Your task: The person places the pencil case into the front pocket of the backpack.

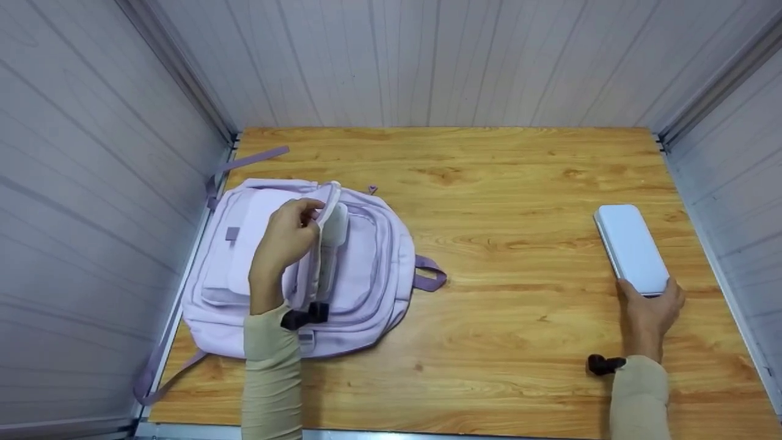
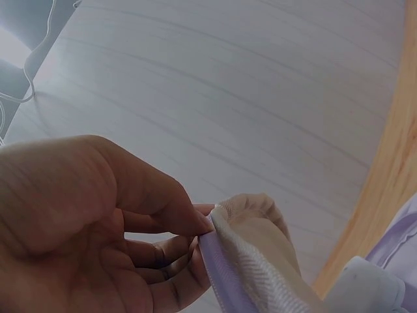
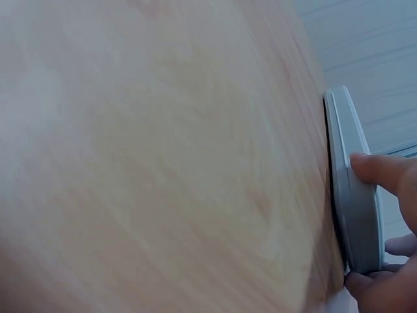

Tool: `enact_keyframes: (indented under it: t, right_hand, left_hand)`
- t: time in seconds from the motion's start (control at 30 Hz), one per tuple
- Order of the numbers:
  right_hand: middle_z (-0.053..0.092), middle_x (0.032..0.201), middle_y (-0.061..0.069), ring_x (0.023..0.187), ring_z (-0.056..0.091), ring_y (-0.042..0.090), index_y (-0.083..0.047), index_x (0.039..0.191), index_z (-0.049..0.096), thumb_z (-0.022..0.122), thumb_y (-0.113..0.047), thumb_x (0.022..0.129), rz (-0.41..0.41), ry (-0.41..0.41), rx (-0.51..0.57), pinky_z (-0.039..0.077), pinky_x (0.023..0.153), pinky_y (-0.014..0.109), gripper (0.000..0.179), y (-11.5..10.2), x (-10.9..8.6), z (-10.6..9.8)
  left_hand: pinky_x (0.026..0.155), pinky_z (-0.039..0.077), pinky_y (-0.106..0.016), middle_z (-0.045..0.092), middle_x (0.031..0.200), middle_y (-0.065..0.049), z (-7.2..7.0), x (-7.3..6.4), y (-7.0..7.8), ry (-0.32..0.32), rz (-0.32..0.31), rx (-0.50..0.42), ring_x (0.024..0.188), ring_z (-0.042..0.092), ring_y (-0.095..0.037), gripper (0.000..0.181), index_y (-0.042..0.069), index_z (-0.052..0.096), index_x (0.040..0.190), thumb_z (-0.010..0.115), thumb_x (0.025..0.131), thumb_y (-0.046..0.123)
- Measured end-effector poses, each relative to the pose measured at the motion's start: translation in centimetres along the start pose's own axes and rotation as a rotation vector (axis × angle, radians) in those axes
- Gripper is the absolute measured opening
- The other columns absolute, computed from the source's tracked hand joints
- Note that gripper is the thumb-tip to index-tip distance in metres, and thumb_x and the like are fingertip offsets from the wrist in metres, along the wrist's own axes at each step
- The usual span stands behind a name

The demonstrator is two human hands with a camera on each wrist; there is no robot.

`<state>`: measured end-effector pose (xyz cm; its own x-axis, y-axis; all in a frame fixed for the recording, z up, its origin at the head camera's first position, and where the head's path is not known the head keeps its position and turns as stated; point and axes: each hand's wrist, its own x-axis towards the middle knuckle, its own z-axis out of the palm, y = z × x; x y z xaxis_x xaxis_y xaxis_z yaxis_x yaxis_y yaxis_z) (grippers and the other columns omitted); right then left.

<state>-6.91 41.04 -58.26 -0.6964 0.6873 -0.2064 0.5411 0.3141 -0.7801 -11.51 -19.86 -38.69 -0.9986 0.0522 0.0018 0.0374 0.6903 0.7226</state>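
Note:
A lilac backpack point(image 1: 360, 263) lies on its back on the left of the table. My left hand point(image 1: 285, 235) pinches the zippered edge point(image 2: 225, 274) of its front pocket between thumb and fingers, holding the pocket open. Inside that pocket a pale, rounded object point(image 1: 335, 225) shows partly; its kind cannot be told. On the right, a light-blue oblong case point(image 1: 632, 247) rests on the table. My right hand point(image 1: 652, 308) grips its near end, thumb on one side and fingers on the other. In the right wrist view the case point(image 3: 355, 189) is seen edge-on.
The wood-patterned table point(image 1: 507, 244) lies between pale panel walls point(image 1: 415, 61) at the back and both sides. A purple strap point(image 1: 256, 157) trails at the upper left, another strap point(image 1: 145, 391) hangs by the near left edge, and a carrying loop point(image 1: 431, 274) sticks out rightward.

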Motion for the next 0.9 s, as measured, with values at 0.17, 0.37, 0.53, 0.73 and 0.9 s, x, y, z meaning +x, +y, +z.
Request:
enact_keyframes:
  t: [0.17,0.37,0.53,0.73,0.9]
  right_hand:
    - [0.017,0.158,0.008,0.144,0.017,0.027,-0.015,0.154,0.017,0.071,-0.039,0.080,-0.013,0.054,0.021,0.015,0.118,0.036,0.095,0.2,-0.2,0.2]
    - [0.018,0.158,0.005,0.145,0.016,0.024,-0.017,0.153,0.020,0.071,-0.039,0.081,-0.044,0.060,0.041,0.014,0.118,0.034,0.092,-0.3,-0.7,0.2]
    - [0.017,0.158,0.003,0.145,0.016,0.022,-0.018,0.153,0.022,0.072,-0.039,0.080,-0.071,0.056,0.054,0.014,0.118,0.033,0.091,-1.1,-1.2,0.2]
    - [0.013,0.159,-0.001,0.146,0.012,0.014,-0.021,0.153,0.021,0.073,-0.037,0.080,-0.093,0.025,0.103,0.014,0.117,0.028,0.092,-2.5,-2.0,0.2]
    - [0.022,0.155,0.002,0.142,0.022,0.011,-0.021,0.151,0.026,0.075,-0.028,0.079,-0.174,0.034,0.159,0.023,0.115,0.027,0.087,-3.8,-2.6,0.6]
  left_hand:
    - [0.081,0.044,-0.038,0.061,0.101,-0.017,0.0,0.0,0.1,-0.001,-0.006,0.006,0.092,0.054,-0.027,0.038,-0.004,0.063,0.117,0.044,0.085,-0.002]
    - [0.080,0.044,-0.037,0.061,0.101,-0.017,-0.1,0.0,0.0,0.001,-0.013,0.003,0.092,0.054,-0.027,0.037,-0.003,0.063,0.118,0.044,0.086,-0.002]
    - [0.080,0.044,-0.037,0.061,0.100,-0.017,-0.1,0.1,0.1,-0.006,-0.013,0.008,0.092,0.055,-0.027,0.038,-0.003,0.064,0.117,0.043,0.085,-0.002]
    - [0.079,0.045,-0.038,0.062,0.100,-0.018,-0.2,0.1,0.3,-0.007,-0.008,0.013,0.091,0.055,-0.027,0.037,-0.004,0.064,0.117,0.044,0.085,-0.002]
    - [0.079,0.045,-0.038,0.062,0.099,-0.017,-0.3,0.0,0.2,-0.001,-0.006,0.012,0.090,0.055,-0.027,0.037,-0.004,0.063,0.116,0.044,0.085,-0.002]
